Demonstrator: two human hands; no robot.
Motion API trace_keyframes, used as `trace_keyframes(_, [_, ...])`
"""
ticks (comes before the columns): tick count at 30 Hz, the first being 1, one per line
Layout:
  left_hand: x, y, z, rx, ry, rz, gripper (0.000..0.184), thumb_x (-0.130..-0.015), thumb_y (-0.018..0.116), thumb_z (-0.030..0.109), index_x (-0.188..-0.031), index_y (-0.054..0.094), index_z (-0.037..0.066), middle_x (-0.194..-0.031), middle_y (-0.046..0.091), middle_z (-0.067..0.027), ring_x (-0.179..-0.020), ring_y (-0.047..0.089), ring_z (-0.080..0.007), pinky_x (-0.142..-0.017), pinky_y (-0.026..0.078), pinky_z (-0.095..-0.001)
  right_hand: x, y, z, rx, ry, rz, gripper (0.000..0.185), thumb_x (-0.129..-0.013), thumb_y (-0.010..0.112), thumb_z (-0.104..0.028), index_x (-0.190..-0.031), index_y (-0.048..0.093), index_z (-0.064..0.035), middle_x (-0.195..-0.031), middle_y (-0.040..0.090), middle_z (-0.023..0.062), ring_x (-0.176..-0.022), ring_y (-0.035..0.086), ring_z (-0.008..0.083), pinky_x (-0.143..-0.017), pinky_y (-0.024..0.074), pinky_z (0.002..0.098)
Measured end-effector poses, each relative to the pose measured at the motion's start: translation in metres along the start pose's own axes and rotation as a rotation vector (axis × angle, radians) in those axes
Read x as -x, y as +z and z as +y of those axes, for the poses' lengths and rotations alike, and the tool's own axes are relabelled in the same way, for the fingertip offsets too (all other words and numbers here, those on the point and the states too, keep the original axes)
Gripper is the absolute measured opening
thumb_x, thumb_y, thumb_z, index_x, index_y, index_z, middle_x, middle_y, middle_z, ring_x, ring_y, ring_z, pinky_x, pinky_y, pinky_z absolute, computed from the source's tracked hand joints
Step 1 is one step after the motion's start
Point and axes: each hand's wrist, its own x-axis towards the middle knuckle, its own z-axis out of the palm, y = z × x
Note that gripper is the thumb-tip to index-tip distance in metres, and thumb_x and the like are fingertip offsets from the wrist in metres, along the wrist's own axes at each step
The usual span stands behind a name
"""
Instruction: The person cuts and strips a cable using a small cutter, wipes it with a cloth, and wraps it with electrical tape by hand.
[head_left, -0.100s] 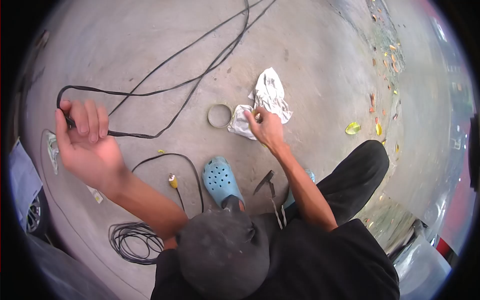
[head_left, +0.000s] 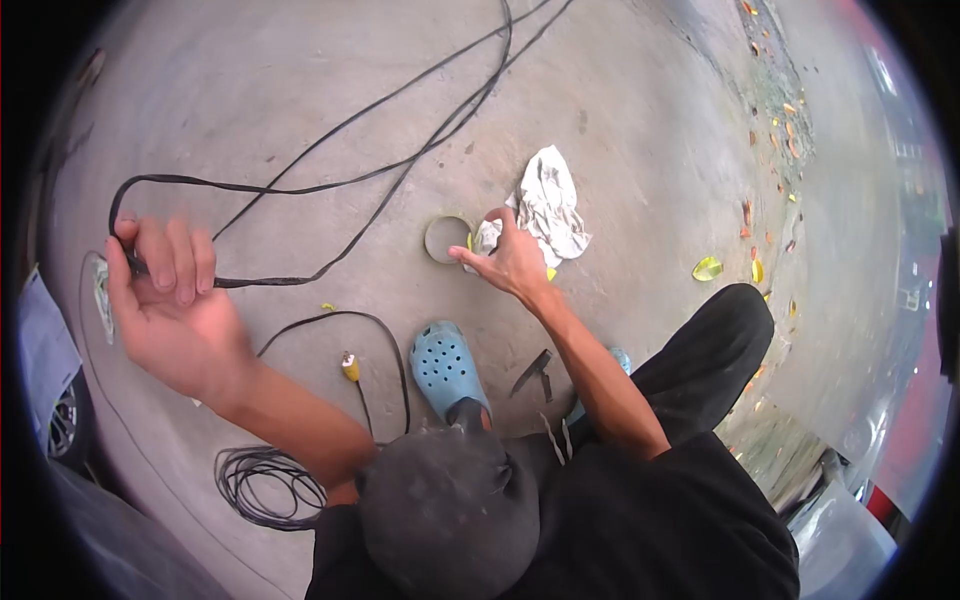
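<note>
Beneath the grip [head_left: 178,310] spreads a grey concrete floor [head_left: 640,130], faintly stained; far right of the grip, fallen leaves [head_left: 757,271] lie scattered, with a blurred red surface [head_left: 915,400] beyond; left of it, a wheel [head_left: 63,428] stands beside a pale sheet [head_left: 48,345]; the light is soft.

Around the view's centre, the floor [head_left: 650,150] is grey, the cable [head_left: 265,282] between nine and twelve o'clock black and the cloth [head_left: 553,200] at one white. The plug [head_left: 350,368] at eight is yellow, the clog [head_left: 447,376] at seven light blue with a pattern of dark holes, the leaf [head_left: 708,268] at three yellow-green and the shirt [head_left: 640,530] at five plain black.
</note>
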Motion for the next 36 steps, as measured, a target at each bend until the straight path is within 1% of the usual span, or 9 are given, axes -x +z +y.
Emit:
trace_keyframes(3, [-0.006, -0.007, 0.020, -0.031, 0.036, 0.008, 0.018, -0.107, 0.043, 0.015, -0.099, 0.051, 0.002, -0.065, 0.032, 0.0009, -0.055, 0.027, -0.0086, -0.052, 0.026, -0.0254, -0.023, 0.028, -0.016, 0.066, 0.016, 0.004, 0.059, -0.091, 0.064, -0.055, -0.113, 0.057, -0.0013, -0.079, 0.069, 0.0266, -0.076, 0.069, 0.0435, -0.070, 0.0538, 0.0540])
trace_keyframes(9, [-0.042, -0.027, 0.067, -0.204, -0.020, 0.062, 0.028, -0.108, 0.042, 0.024, -0.099, 0.057, 0.002, -0.061, 0.032, 0.0039, -0.053, 0.024, -0.0063, -0.050, 0.021, -0.0249, -0.054, 0.034, -0.007, 0.222, -0.038, -0.089, 0.023, -0.084, 0.062, -0.027, -0.095, 0.066, -0.0078, -0.083, 0.071, 0.0224, -0.081, 0.069, 0.0430, -0.072, 0.0549, 0.0527])
trace_keyframes(15, [-0.053, -0.052, 0.122, -0.294, -0.086, 0.069, 0.035, -0.109, 0.040, 0.026, -0.108, 0.062, -0.002, -0.061, 0.037, 0.0032, -0.053, 0.026, -0.0055, -0.051, 0.021, -0.0237, -0.049, -0.072, -0.076, 0.154, 0.082, 0.116, 0.025, -0.082, 0.067, -0.031, -0.094, 0.069, -0.0090, -0.084, 0.073, 0.0190, -0.082, 0.071, 0.0394, -0.075, 0.0559, 0.0504])
trace_keyframes(20, [-0.056, -0.060, 0.150, -0.407, -0.224, -0.025, 0.043, -0.106, 0.042, 0.023, -0.131, 0.056, -0.009, -0.069, 0.054, -0.0032, -0.060, 0.039, -0.0086, -0.059, 0.033, -0.0237, -0.053, -0.235, -0.184, 0.284, -0.215, 0.269, 0.020, -0.083, 0.068, -0.025, -0.090, 0.070, -0.0066, -0.075, 0.070, 0.0214, -0.074, 0.069, 0.0397, -0.069, 0.0544, 0.0493])
trace_keyframes(21, [-0.053, -0.059, 0.156, -0.371, -0.258, -0.090, 0.046, -0.105, 0.043, 0.022, -0.138, 0.051, -0.010, -0.078, 0.062, -0.0076, -0.067, 0.045, -0.0104, -0.065, 0.039, -0.0258, -0.051, -0.268, -0.208, 0.334, -0.295, 0.313, 0.018, -0.084, 0.067, -0.023, -0.091, 0.070, -0.0067, -0.074, 0.069, 0.0211, -0.072, 0.069, 0.0387, -0.067, 0.0530, 0.0489])
trace_keyframes(25, [-0.048, -0.056, 0.153, -0.356, -0.176, -0.090, 0.045, -0.106, 0.044, 0.022, -0.137, 0.052, -0.010, -0.083, 0.065, -0.0079, -0.070, 0.047, -0.0104, -0.067, 0.041, -0.0265, -0.023, -0.363, -0.303, 0.406, -0.450, 0.423, 0.019, -0.085, 0.069, -0.022, -0.092, 0.068, -0.0047, -0.068, 0.066, 0.0178, -0.063, 0.065, 0.0324, -0.060, 0.0481, 0.0435])
trace_keyframes(29, [-0.062, -0.077, 0.137, -0.479, -0.098, -0.054, 0.040, -0.106, 0.048, 0.023, -0.128, 0.058, -0.009, -0.083, 0.066, -0.0064, -0.069, 0.046, -0.0081, -0.065, 0.040, -0.0243, -0.029, -0.388, -0.333, 0.272, -0.501, 0.366, 0.022, -0.088, 0.070, -0.022, -0.090, 0.066, -0.0004, -0.063, 0.059, 0.0116, -0.057, 0.055, 0.0188, -0.058, 0.0428, 0.0372])
trace_keyframes(32, [-0.096, -0.091, 0.132, -0.554, -0.102, -0.040, 0.038, -0.106, 0.051, 0.025, -0.122, 0.062, -0.007, -0.084, 0.066, -0.0051, -0.067, 0.046, -0.0070, -0.063, 0.039, -0.0233, -0.057, -0.376, -0.342, 0.256, -0.555, 0.311, 0.022, -0.088, 0.070, -0.023, -0.091, 0.067, -0.0010, -0.064, 0.061, 0.0128, -0.058, 0.056, 0.0188, -0.058, 0.0432, 0.0371])
trace_keyframes(36, [-0.157, -0.131, 0.135, -0.608, -0.208, -0.103, 0.034, -0.104, 0.055, 0.024, -0.119, 0.064, -0.005, -0.085, 0.066, -0.0043, -0.066, 0.049, -0.0067, -0.063, 0.042, -0.0232, -0.132, -0.331, -0.358, 0.273, -0.621, 0.202, 0.023, -0.081, 0.073, -0.027, -0.087, 0.070, -0.0047, -0.072, 0.067, 0.0163, -0.068, 0.067, 0.0286, -0.065, 0.0501, 0.0399])
